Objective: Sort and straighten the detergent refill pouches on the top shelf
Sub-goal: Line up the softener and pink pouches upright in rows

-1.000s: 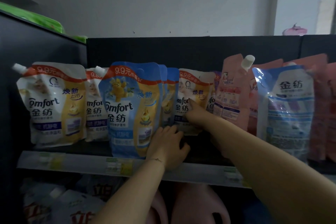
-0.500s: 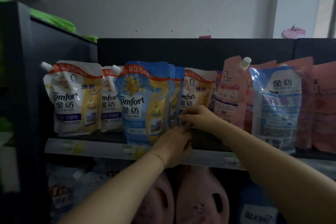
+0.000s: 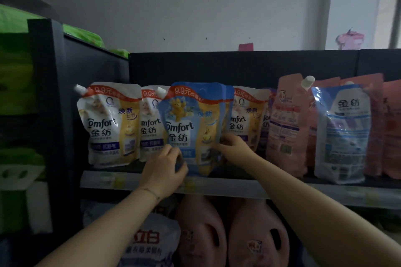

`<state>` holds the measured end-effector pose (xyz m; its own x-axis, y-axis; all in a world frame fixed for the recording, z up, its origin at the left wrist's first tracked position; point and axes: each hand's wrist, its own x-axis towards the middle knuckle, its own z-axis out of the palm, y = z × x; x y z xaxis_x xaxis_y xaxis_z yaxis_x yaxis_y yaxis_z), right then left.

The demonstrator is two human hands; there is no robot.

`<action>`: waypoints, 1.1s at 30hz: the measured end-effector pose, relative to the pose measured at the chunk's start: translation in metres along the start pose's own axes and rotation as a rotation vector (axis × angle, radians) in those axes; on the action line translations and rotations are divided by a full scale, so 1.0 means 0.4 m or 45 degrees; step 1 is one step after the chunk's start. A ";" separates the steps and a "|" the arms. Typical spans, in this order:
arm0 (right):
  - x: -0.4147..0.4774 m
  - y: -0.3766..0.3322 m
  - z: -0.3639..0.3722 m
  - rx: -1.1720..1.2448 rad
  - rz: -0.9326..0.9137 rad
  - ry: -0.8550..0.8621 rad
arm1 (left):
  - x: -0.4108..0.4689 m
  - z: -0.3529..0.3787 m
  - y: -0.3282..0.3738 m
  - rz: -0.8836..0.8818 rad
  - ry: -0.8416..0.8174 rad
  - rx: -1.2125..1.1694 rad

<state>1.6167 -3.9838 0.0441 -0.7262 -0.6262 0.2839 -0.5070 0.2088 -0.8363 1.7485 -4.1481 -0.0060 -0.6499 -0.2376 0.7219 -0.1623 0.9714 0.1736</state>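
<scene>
Head view. My left hand [image 3: 165, 169] is in the lower middle of the frame. Its fingers are curled over the lower left corner of the front blue pouch [image 3: 191, 123], and I grip it there. My right hand [image 3: 235, 147] comes in from the lower right and pinches the same pouch's right edge, thumb on the front face and fingers bent round behind. I cannot tell whether those fingers also catch the further blue pouches [image 3: 229, 97] stacked just behind it.

The front blue pouch stands at the middle of the frame on the top shelf [image 3: 282, 188], roughly upright, with its bottom at the shelf's front lip. It overlaps the second white pouch [image 3: 152, 123] to its left. Further left, the first white pouch [image 3: 108, 123] stands by the dark side panel [image 3: 54, 115], its spout pointing to the upper left.

Right of the blue stack is a third white pouch [image 3: 249, 119], partly hidden by my right hand. Next comes a pink pouch [image 3: 284, 123] with a white cap [image 3: 308, 81] at its upper right, then a pale blue pouch [image 3: 345, 134]. More pink pouches [image 3: 390, 132] run behind it to the frame's right edge.

A thin bracelet [image 3: 149, 191] sits on my left wrist. Under the shelf, at the bottom of the frame, two pink jugs [image 3: 201, 238] stand side by side, with a white bag [image 3: 149, 243] bearing red characters to their left. Green packs [image 3: 13, 28] show at the upper left.
</scene>
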 end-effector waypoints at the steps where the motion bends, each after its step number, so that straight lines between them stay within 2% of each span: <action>1: 0.000 0.006 -0.009 -0.028 0.024 0.001 | 0.003 0.004 0.008 -0.051 0.011 -0.005; 5: 0.011 0.024 -0.044 -0.267 0.147 0.081 | 0.020 0.031 0.032 -0.265 0.099 -0.153; 7: 0.019 0.031 -0.061 -0.341 0.180 0.129 | 0.029 0.047 0.035 -0.290 0.127 -0.217; 13: 0.075 0.065 -0.101 -0.319 0.275 0.323 | 0.056 0.087 0.028 -0.219 0.289 -0.349; 17: 0.131 0.089 -0.116 -0.378 0.297 0.352 | 0.070 0.118 0.024 -0.117 0.372 -0.242; 23: 0.215 0.104 -0.098 -0.291 0.195 0.428 | 0.074 0.162 0.022 -0.133 0.416 -0.255; 29: 0.248 0.121 -0.107 -0.541 0.227 0.485 | 0.076 0.176 0.008 -0.155 0.426 -0.382; 33: 0.247 0.134 -0.124 -0.402 0.104 0.530 | 0.074 0.175 0.007 -0.148 0.394 -0.384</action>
<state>1.4948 -3.9975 0.0506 -0.8596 -0.2606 0.4395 -0.5096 0.5008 -0.6997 1.6767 -4.1529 -0.0310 -0.3796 -0.3774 0.8447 0.0325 0.9070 0.4199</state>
